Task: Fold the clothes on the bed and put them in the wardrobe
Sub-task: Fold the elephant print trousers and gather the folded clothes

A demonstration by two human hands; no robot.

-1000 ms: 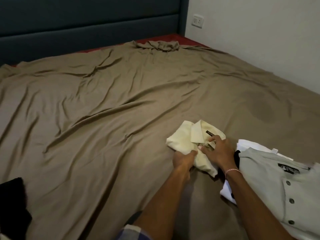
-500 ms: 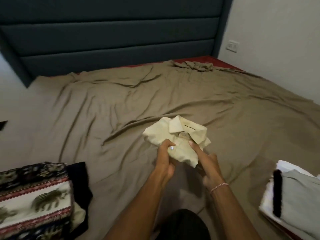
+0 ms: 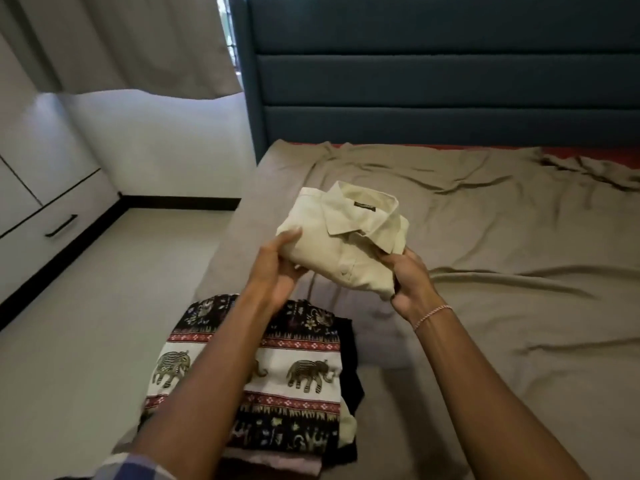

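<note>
Lifted clear of the sheet since the earlier frames, the folded cream shirt (image 3: 346, 237) has been carried to the left. It is now held in the air above the near left part of the bed (image 3: 502, 289), just beyond a pile of folded clothes (image 3: 298, 372). The view has been swung left with it, so that the grey shirt pile seen before is out of sight.

The shirt is gripped from both sides. The left hand (image 3: 277, 268) is curled round its left edge, with the thumb laid on top. The right hand (image 3: 408, 282), with a thin bracelet (image 3: 434, 314) at the wrist, is closed on its lower right corner. The collar is turned away from the person, with the label showing.

The pile is topped by an elephant-print cloth, with a black garment (image 3: 349, 362) beneath. A dark headboard (image 3: 433, 81), a curtain (image 3: 138, 39) and a drawer front (image 3: 52, 220) are seen behind and to the left.
</note>
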